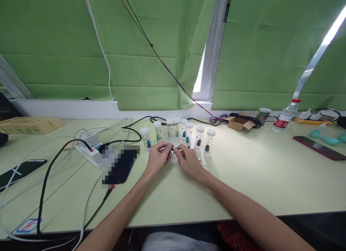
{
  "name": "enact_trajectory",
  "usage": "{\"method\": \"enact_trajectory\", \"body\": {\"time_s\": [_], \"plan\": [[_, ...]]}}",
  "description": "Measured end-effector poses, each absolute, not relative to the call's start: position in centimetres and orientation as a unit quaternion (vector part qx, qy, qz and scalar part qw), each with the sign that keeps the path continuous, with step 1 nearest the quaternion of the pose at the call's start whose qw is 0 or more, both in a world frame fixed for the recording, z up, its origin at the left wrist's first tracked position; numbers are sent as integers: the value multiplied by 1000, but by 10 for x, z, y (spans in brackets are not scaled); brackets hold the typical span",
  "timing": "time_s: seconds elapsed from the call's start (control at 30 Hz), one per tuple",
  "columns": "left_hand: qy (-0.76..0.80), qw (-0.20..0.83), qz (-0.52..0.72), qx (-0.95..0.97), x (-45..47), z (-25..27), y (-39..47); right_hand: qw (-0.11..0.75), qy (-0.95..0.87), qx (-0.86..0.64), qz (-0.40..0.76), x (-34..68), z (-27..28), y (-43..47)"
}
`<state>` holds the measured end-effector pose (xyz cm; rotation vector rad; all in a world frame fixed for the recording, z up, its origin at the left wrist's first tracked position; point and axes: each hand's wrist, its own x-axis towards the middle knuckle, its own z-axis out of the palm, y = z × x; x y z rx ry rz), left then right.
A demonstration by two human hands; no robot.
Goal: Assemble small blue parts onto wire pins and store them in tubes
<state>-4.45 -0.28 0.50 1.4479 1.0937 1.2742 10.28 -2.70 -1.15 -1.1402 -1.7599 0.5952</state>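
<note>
My left hand (159, 156) and my right hand (187, 159) meet over the middle of the table, fingertips pinched close together. Between them is a small dark and bluish piece, too small and covered to name. Just under the fingers shows a round white cap or tube end (174, 160). Behind the hands several clear tubes with white caps stand upright in a curved row, among them a left tube (146, 140) with a blue piece inside and a right tube (208, 144) with a dark piece on a thin stem. Thin metal bits (201, 163) lie beside my right hand.
Left of the hands lie a black phone (124, 168), a white power strip (90, 153) and loose cables. At the back right stand an open cardboard box (238, 123), a patterned can (263, 116) and a water bottle (285, 117). A dark red phone-like slab (319, 148) lies far right.
</note>
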Motion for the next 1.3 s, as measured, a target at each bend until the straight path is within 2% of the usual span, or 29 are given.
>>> {"method": "enact_trajectory", "body": {"time_s": [1.3], "plan": [[438, 451, 508, 589, -44, 8, -6, 462, -726, -460, 219, 102, -11, -27]]}}
